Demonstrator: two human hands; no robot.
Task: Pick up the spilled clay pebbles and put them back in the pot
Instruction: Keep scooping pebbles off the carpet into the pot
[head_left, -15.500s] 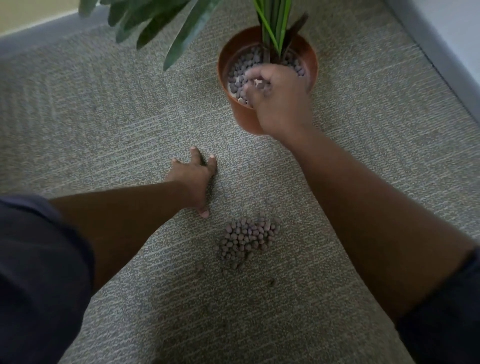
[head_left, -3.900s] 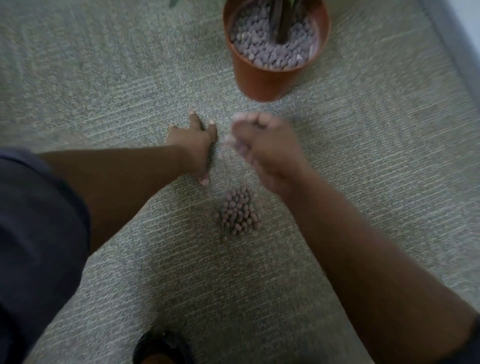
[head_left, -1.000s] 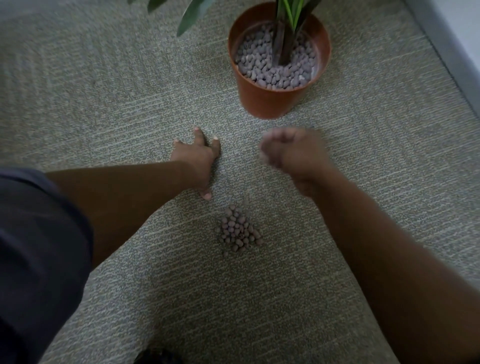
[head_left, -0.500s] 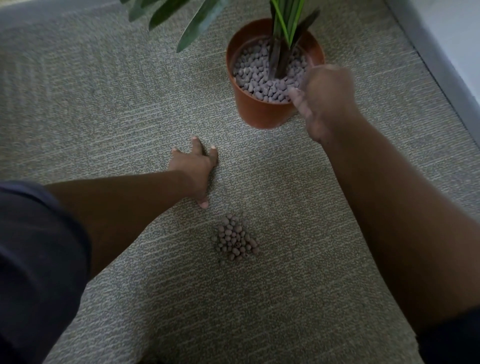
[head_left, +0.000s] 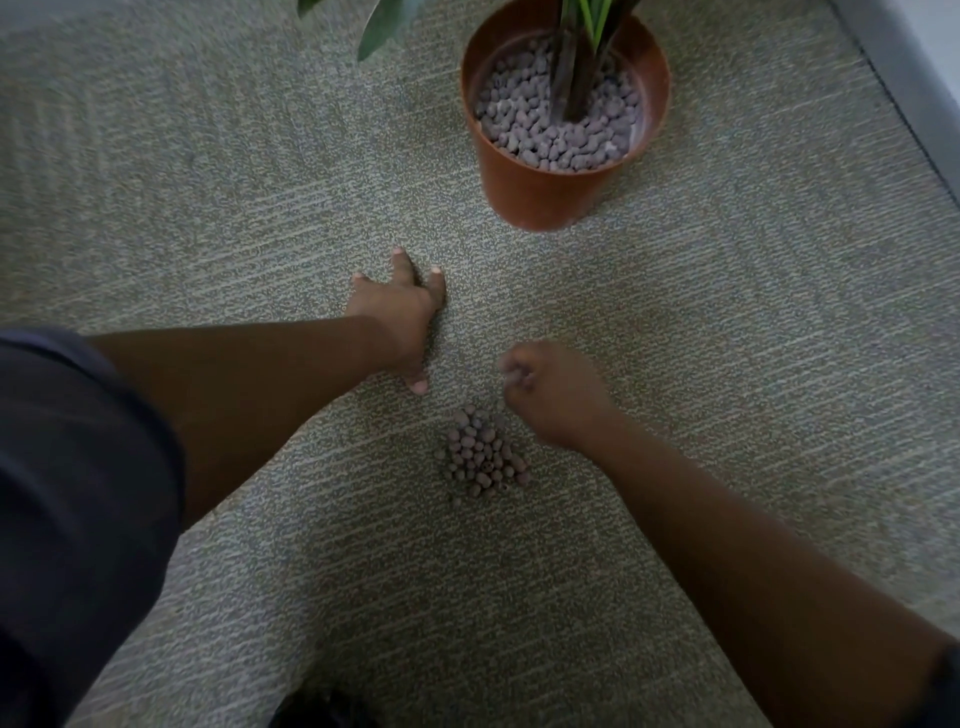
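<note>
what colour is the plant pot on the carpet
Terracotta orange-brown; the pot shows clearly in the head view.

Dim, flat indoor light, no glare anywhere. My right hand (head_left: 558, 395) smeared by motion blur, fingers indistinct. My left hand (head_left: 400, 317) sharper. Carpet (head_left: 727, 312) weave soft toward left edge. Wide-angle bend curves baseboard (head_left: 904, 83) at upper right. Sleeve (head_left: 78, 493) nearly black, out of focus. Soft shadow beneath my left forearm. Pot (head_left: 540, 192) rim slightly blurred.
</note>
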